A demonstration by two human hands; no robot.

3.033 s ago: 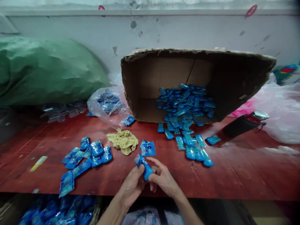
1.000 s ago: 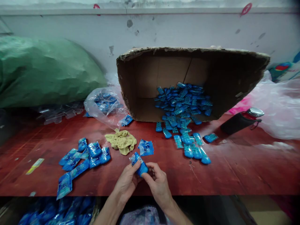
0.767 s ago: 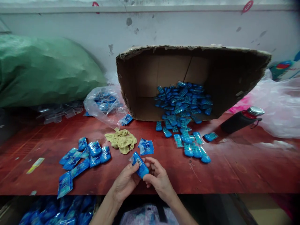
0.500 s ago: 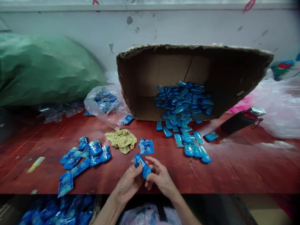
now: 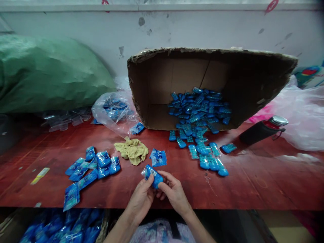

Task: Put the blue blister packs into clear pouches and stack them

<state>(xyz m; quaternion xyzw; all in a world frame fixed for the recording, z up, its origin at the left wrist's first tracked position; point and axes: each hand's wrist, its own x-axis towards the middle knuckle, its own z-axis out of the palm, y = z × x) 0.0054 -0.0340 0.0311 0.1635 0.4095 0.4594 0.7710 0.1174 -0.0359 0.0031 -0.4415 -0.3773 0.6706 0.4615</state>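
Note:
Near the table's front edge, a blue packet (image 5: pixel 154 176) with a white label and a clear wrapper end is held between both hands. My left hand (image 5: pixel 142 197) grips it with the thumb on top. Fingers of my right hand (image 5: pixel 174 192) close on its right end. Just beyond lies a flat blue printed wrapper (image 5: pixel 158 158), beside a crumpled yellow cloth (image 5: pixel 131 151). Several wrapped blue packets (image 5: pixel 87 168) are grouped to the left. On the right, several blue items with clear fronts (image 5: pixel 207 157) spread out from a heap (image 5: pixel 199 106) inside a cardboard box.
The cardboard box (image 5: pixel 162 81) lies open towards me on the red table (image 5: pixel 258 179). A dark bottle (image 5: pixel 258 132) leans at right near clear plastic bags (image 5: pixel 303 114). A green sack (image 5: pixel 50 74), a bag of wrappers (image 5: pixel 113 109) and a yellow cutter (image 5: pixel 40 176) are left.
The packet has tilted a little flatter in my hands, and my right hand's fingers have closed in around its end. The view has shifted slightly.

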